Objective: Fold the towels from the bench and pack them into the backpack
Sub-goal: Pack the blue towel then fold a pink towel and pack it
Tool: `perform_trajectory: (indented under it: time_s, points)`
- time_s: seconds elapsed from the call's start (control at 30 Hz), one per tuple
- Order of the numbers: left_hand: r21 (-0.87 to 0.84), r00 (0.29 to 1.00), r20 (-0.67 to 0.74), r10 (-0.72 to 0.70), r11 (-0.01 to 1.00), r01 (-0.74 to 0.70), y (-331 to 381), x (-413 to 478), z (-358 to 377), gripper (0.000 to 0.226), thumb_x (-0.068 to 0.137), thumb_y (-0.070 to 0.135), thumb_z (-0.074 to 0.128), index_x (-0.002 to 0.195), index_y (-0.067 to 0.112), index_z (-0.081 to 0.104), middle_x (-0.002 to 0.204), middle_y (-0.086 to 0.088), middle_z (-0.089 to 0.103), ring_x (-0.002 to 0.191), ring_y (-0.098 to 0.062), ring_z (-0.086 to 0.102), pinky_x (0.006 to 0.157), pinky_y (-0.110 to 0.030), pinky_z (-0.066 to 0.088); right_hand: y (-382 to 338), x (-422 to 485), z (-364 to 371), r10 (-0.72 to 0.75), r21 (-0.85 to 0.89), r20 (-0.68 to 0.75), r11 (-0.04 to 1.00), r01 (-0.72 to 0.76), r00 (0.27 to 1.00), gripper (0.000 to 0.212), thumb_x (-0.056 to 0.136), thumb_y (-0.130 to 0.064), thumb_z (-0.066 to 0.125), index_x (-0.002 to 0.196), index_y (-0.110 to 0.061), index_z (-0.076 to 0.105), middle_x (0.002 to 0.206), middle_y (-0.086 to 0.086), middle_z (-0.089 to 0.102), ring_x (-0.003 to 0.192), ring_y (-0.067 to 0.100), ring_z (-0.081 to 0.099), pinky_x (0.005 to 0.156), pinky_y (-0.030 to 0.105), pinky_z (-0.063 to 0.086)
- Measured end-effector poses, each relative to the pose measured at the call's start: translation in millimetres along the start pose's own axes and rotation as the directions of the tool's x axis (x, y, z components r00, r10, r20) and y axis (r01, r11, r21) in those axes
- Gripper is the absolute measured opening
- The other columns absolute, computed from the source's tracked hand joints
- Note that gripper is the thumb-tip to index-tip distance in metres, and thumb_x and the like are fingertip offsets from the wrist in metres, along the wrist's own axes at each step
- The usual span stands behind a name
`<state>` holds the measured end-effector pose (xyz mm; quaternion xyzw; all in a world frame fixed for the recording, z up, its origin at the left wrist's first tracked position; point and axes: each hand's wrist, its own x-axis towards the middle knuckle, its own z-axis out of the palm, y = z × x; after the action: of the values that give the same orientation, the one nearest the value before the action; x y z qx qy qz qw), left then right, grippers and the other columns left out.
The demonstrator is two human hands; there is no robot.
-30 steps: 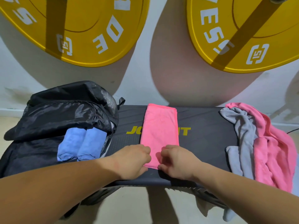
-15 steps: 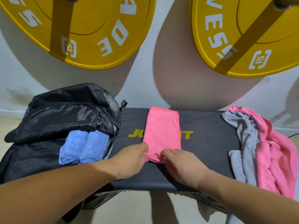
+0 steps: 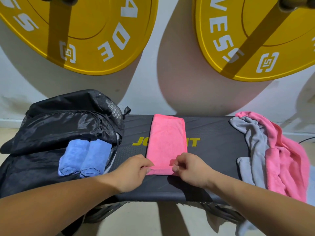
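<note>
A pink towel (image 3: pixel 167 138), folded into a long strip, lies across the middle of the black bench (image 3: pixel 216 145). Its near end is curled into a small roll. My left hand (image 3: pixel 134 171) pinches the left end of that roll and my right hand (image 3: pixel 190 169) pinches the right end. An open black backpack (image 3: pixel 56 126) lies on the bench's left end with two rolled blue towels (image 3: pixel 85 157) sticking out of its opening. On the right end sit a crumpled grey towel (image 3: pixel 255 147) and a crumpled pink towel (image 3: pixel 288 164).
Two big yellow weight plates (image 3: pixel 95 31) (image 3: pixel 255 36) hang against the white wall behind the bench. The towel heap on the right hangs over the bench's edge. Beige floor shows below the bench's front edge.
Both hands have rolled the near end of the pink strip away from me, from a flat edge into a small roll, and moved slightly forward along the bench.
</note>
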<state>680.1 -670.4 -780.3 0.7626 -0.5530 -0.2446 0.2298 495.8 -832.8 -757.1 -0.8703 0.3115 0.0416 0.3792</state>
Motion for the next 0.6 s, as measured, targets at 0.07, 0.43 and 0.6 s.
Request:
perform_trajectory:
  time_s: [0.07,0.43,0.6]
  points:
    - [-0.148,0.99,-0.003,-0.142,0.979,0.14,3,2,1,0.016,0.098,0.017,0.06,0.11,0.017,0.07,0.091,0.004,0.065,0.083,-0.012,0.062,0.082,-0.026,0.053,1,1,2,0.053,0.066,-0.009,0.996,-0.052,0.999,0.024,0.092,-0.011,0.057,0.071,-0.019,0.062,0.095,-0.009,0.072,0.098,0.013,0.067,0.085,0.018,0.048]
    - [0.376,0.99,-0.003,0.143,0.917,-0.132,11,10,-5,0.011,0.09,0.008,0.058,0.092,0.017,0.064,0.095,0.001,0.05,0.09,-0.02,0.049,0.076,-0.041,0.05,6,3,11,-0.214,-0.324,-0.224,0.937,0.134,0.951,0.01,0.093,-0.029,0.061,0.085,-0.023,0.061,0.085,-0.008,0.049,0.08,0.018,0.055,0.063,0.033,0.043]
    - [0.627,0.966,0.203,0.157,0.737,-0.252,26,-3,4,0.021,0.09,0.006,0.049,0.107,0.013,0.059,0.111,-0.006,0.048,0.104,-0.027,0.047,0.071,-0.044,0.047,11,-4,18,-0.554,-0.663,-0.08,0.65,0.371,0.829,0.011,0.075,-0.024,0.066,0.081,-0.018,0.058,0.077,0.002,0.052,0.066,0.027,0.05,0.051,0.038,0.04]
